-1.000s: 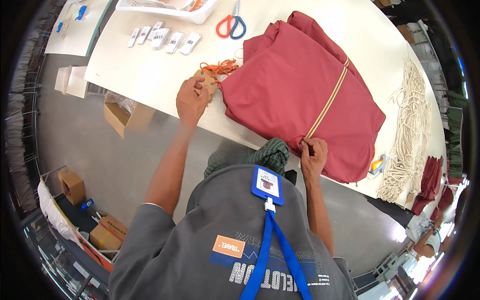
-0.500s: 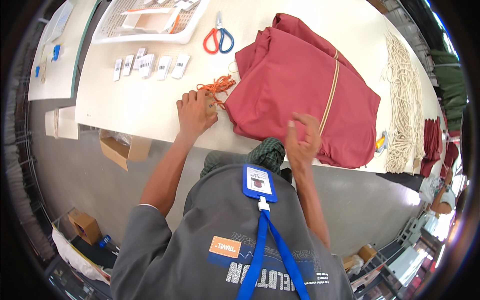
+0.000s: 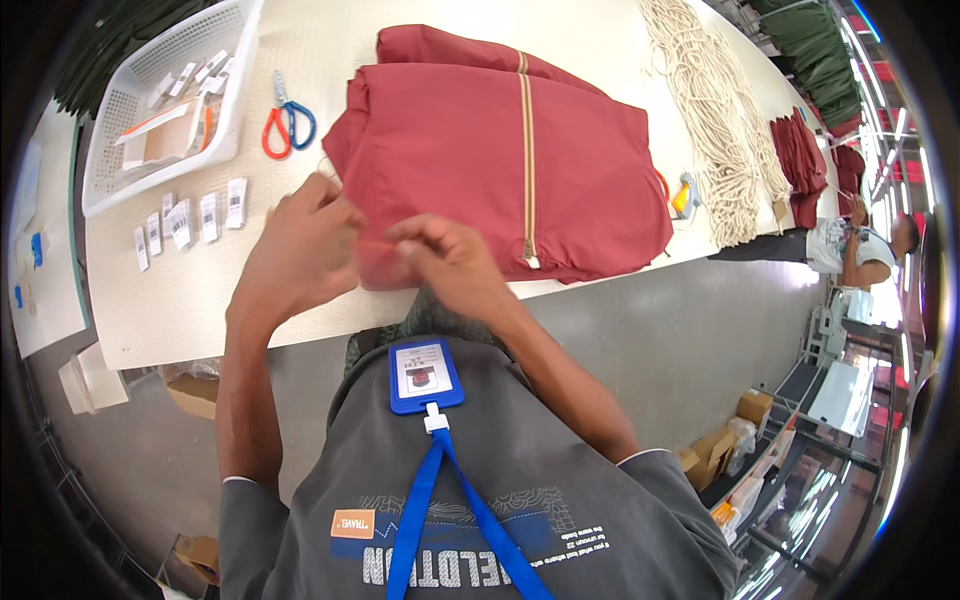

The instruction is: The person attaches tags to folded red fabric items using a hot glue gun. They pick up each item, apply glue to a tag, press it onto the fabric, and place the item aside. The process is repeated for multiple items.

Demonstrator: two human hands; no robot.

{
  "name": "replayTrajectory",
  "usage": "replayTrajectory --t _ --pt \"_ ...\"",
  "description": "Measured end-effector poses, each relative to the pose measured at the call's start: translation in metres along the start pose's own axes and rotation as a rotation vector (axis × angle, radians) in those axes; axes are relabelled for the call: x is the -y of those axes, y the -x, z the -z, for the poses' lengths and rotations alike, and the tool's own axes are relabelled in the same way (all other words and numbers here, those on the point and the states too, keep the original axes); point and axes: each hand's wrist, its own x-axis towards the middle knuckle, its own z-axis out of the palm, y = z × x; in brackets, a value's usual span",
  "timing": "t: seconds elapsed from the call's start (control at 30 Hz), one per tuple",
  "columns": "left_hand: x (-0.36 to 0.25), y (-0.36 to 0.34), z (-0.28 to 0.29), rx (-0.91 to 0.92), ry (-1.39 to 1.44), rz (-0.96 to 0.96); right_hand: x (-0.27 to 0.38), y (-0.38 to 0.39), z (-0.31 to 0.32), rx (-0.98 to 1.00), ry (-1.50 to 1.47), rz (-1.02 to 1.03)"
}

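Observation:
A folded dark-red fabric piece point(image 3: 440, 160) with a tan zipper point(image 3: 528, 160) lies on the table in front of me. My right hand point(image 3: 455, 260) is closed over its near left corner, thumb and fingers pinching an orange string point(image 3: 377, 245). The string spans the gap to my left hand point(image 3: 300, 250), which is curled around its other end and partly blurred by motion. Whatever else lies in or under the left hand is hidden. Scissors point(image 3: 288, 118) with one red and one blue handle lie beyond the left hand. Several small white tags point(image 3: 210, 217) lie to its left.
At the far left stands a white plastic basket point(image 3: 100, 195) holding small white packs and an open carton. Right of the fabric are a yellow-grey cutter point(image 3: 684, 197) and a long bundle of cream cord point(image 3: 715, 130). A person point(image 3: 865, 250) stands farther right.
My right hand has moved left to meet my left hand, and an orange string now stretches between them. The left hand has lifted from the table. My view has swung to the right.

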Motion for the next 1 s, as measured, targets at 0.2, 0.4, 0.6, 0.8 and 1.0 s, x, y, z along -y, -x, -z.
replayTrajectory --t 0.2,0.4,0.6,0.8,1.0 --pt "-0.04 -0.117 -0.068 -0.273 -0.024 -0.41 0.017 0.042 0.12 -0.365 -0.108 0.142" --pt "-0.085 -0.107 -0.165 0.023 0.012 0.15 -0.038 0.019 0.18 -0.505 -0.045 -0.166" --pt "-0.096 -0.091 -0.208 0.225 0.076 0.493 -0.061 0.042 0.196 -0.36 -0.417 -0.224" --pt "-0.11 -0.087 -0.226 0.144 -0.065 0.609 -0.061 0.03 0.211 -0.16 -0.346 -0.25" --pt "-0.113 -0.071 -0.241 -0.014 0.128 0.648 -0.06 0.032 0.211 -0.022 -0.369 -0.275"
